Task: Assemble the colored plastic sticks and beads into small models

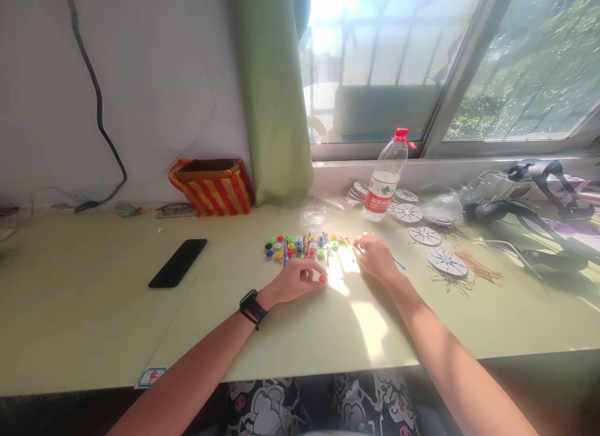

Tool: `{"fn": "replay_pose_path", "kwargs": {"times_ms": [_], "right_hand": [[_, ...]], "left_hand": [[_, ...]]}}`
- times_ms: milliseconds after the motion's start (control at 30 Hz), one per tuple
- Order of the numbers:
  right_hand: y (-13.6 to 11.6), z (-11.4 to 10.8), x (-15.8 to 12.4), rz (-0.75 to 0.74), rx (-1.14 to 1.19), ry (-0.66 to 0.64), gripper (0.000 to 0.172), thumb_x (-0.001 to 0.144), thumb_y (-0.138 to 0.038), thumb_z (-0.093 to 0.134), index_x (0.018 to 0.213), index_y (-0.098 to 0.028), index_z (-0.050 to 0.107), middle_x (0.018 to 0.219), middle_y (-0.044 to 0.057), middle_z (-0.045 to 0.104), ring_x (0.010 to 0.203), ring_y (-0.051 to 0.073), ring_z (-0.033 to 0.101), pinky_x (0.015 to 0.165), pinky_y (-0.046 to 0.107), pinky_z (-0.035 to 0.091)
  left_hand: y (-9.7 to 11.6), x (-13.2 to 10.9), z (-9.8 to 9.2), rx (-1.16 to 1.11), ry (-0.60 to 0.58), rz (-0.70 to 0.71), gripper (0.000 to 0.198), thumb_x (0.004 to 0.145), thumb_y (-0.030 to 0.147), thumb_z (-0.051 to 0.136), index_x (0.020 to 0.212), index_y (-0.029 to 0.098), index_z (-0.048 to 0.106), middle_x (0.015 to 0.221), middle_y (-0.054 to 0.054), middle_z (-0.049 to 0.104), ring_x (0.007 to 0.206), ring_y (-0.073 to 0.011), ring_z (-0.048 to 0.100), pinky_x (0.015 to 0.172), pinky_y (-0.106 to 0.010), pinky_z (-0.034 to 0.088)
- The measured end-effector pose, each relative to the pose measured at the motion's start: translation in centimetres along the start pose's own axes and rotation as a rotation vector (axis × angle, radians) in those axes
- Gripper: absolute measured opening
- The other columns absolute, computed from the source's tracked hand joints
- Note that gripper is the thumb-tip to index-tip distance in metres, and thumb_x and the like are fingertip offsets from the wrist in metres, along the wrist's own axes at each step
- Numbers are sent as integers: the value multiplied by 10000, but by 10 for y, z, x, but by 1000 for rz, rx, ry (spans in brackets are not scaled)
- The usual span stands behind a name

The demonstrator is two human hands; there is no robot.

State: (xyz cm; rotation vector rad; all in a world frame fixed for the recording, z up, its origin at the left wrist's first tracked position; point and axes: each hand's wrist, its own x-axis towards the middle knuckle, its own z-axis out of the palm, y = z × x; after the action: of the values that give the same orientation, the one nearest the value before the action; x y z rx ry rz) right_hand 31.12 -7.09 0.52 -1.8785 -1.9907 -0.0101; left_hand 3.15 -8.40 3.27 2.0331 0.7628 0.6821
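Rows of small round coloured discs (290, 247), in red, yellow, blue, green, white and black, lie on the table before me. Thin multicoloured strands or sticks (306, 242) cross over them. My left hand (295, 281), with a black watch (254, 307) on its wrist, rests just in front of the rows. Its thumb and forefinger meet in a pinch, and a reddish spot shows at the tips. Right of the rows, my right hand (375, 256) has its fingers drawn together by the coloured strands; what they hold is unclear. A thin blue piece (400, 264) pokes out beside it.
A black phone (178, 263) lies left. Behind stand a striped box (213, 186) and a red-capped water bottle (385, 177). White patterned discs (447, 262), brown strands (480, 268) and black strapped gear (525, 227) lie right. The table's front edge is near my lap.
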Motion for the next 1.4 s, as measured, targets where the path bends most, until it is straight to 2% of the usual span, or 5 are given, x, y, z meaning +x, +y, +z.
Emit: {"fn": "replay_pose_path", "kwargs": {"times_ms": [500,733,1067,1267,1400], "right_hand": [[4,0,2,22,87,159,136,962,-239,458,909,-212,580,943,108,675,937,282,538,766,364,399],[3,-8,5,65,485,253,105,958,-294,446,872,-236,468,880,86,691,784,241,627,732,369,466],[-27,-26,-9,-89,1014,-73,357,858,-495,715,1038,-189,676,887,63,725,843,216,694,812,360,565],[-51,-39,-22,-105,1100,-372,323,836,-480,762,942,-176,744,853,61,736,793,208,676,735,342,546],[-65,-35,-27,-76,1114,-509,262,837,-435,757,934,-192,769,876,62,755,830,219,690,783,358,557]], "left_hand": [[3,-1,-2,17,12,-25,275,840,423,765,947,169,761,594,45,472,538,-87,351,525,-230,263],[6,-1,-3,23,-5,-10,202,840,359,761,909,169,765,660,17,589,539,-85,392,521,-229,290],[5,-1,-3,190,54,55,173,826,364,779,852,194,760,775,-10,698,605,-111,457,578,-250,355],[3,2,-8,183,332,91,220,821,376,782,819,184,675,805,-20,675,689,-139,511,651,-271,412],[4,1,-10,163,262,86,188,867,368,738,902,187,703,886,-34,708,728,-143,562,662,-270,430]]}}
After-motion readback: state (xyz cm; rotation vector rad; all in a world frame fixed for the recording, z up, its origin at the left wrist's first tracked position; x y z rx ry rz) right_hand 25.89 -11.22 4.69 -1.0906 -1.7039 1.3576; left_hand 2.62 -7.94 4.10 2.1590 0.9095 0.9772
